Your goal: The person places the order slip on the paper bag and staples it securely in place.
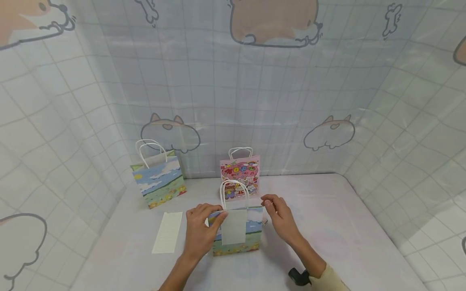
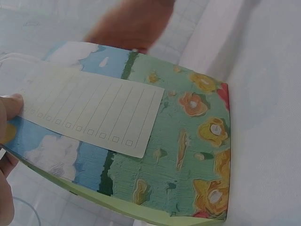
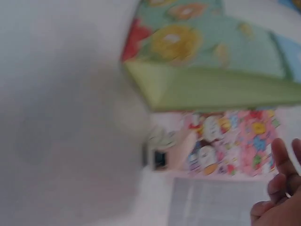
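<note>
A small paper gift bag (image 1: 236, 248) with a blue sky and flower meadow stands before me, its white handles (image 1: 222, 194) upright. Against its front lies a lined paper slip (image 1: 234, 228), with a row of small check boxes seen in the left wrist view. My left hand (image 1: 201, 230) pinches the slip's upper left part against the bag's rim, thumb (image 2: 11, 106) in front and fingers behind. My right hand (image 1: 280, 218), fingers loosely bent, is off the bag's right upper corner and holds nothing.
Another meadow bag (image 1: 160, 178) stands at the back left, a pink cartoon bag (image 1: 245, 167) behind the front one. A second lined slip (image 1: 167, 232) lies left of my left hand. A small pale pink thing (image 3: 162, 157) sits by the front bag. Something black (image 1: 299, 277) is beside my right sleeve.
</note>
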Demonstrator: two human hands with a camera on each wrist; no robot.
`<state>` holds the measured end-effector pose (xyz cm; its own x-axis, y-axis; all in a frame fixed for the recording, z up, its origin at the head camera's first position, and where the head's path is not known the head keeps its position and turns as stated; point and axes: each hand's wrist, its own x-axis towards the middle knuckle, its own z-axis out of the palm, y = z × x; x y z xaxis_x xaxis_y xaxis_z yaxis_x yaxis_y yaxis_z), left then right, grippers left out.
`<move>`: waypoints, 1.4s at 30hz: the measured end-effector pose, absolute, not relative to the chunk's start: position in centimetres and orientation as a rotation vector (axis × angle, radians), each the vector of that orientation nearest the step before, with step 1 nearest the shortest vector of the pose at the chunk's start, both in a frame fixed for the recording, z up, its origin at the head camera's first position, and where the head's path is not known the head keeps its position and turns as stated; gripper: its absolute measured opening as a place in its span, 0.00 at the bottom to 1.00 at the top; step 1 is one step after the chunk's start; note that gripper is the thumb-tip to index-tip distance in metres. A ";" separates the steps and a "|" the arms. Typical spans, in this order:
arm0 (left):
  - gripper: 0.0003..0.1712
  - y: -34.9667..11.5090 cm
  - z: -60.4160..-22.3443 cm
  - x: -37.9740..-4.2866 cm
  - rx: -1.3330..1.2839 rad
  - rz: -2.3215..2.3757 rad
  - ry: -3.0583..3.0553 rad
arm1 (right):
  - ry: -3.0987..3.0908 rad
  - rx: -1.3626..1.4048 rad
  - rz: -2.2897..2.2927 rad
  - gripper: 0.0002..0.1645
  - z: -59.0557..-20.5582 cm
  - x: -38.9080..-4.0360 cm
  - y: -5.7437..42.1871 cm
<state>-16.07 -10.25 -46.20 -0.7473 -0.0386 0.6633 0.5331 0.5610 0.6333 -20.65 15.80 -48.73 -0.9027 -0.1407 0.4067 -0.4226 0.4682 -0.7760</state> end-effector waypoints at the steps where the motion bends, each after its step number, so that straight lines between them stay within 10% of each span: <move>1: 0.08 -10.3 -46.2 -16.1 -0.395 -1.166 -2.162 | -2.479 0.431 1.387 0.14 -49.1 -20.9 15.9; 42: 0.08 -10.2 -46.1 -15.9 -0.363 -1.150 -2.182 | -3.081 0.175 0.979 0.17 -53.2 -23.2 16.5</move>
<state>-15.90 -10.22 -46.06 -0.7590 -0.0493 0.6492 0.5076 0.5795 0.6376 -23.17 16.54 -53.17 -0.9896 -0.1314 -0.0582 -0.0737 0.8117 -0.5794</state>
